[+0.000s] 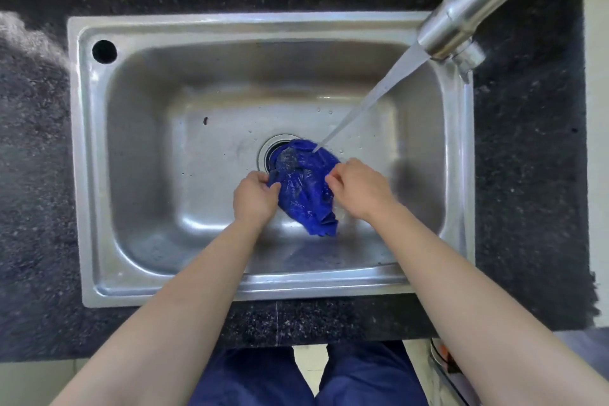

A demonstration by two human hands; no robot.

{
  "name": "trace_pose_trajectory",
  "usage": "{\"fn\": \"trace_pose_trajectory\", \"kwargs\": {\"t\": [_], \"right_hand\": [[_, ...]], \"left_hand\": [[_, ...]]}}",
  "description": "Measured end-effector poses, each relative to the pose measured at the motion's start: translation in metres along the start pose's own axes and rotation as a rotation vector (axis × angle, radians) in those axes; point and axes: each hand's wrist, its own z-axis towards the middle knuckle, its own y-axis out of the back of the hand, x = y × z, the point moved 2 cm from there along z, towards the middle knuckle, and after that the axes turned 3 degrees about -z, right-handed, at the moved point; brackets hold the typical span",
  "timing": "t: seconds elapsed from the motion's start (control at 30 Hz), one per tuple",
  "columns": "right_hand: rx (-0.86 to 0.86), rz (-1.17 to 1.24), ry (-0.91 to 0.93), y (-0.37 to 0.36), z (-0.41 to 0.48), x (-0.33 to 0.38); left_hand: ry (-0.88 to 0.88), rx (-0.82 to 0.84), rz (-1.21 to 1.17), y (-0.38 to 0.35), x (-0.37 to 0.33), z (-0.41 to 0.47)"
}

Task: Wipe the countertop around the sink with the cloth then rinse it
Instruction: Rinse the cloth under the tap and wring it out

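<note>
A wet blue cloth (304, 186) hangs bunched over the middle of the steel sink (99, 158), partly covering the drain (268, 150). My left hand (253, 199) grips its left edge. My right hand (359, 189) pinches its right side with curled fingers. Water (372, 97) streams from the steel faucet (461, 20) at the upper right and lands on the top of the cloth. The dark speckled countertop (33, 175) surrounds the sink.
A round hole (104, 51) sits in the sink rim at the back left. A pale smear (23, 33) lies on the counter's left side. Below the counter edge are my blue trousers (369, 376) and the floor.
</note>
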Motion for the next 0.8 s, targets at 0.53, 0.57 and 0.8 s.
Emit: {"fn": "trace_pose_trajectory", "kwargs": {"t": [0.53, 0.57, 0.8], "right_hand": [[-0.379, 0.41, -0.306, 0.054, -0.001, -0.017], [-0.286, 0.293, -0.341, 0.049, -0.002, -0.023], [-0.321, -0.031, 0.027, 0.023, 0.015, -0.001]], "left_hand": [[-0.383, -0.256, -0.23, 0.042, -0.025, -0.005], [-0.366, -0.263, -0.175, 0.042, -0.027, 0.0], [-0.262, -0.176, 0.127, 0.038, -0.019, 0.018]]}}
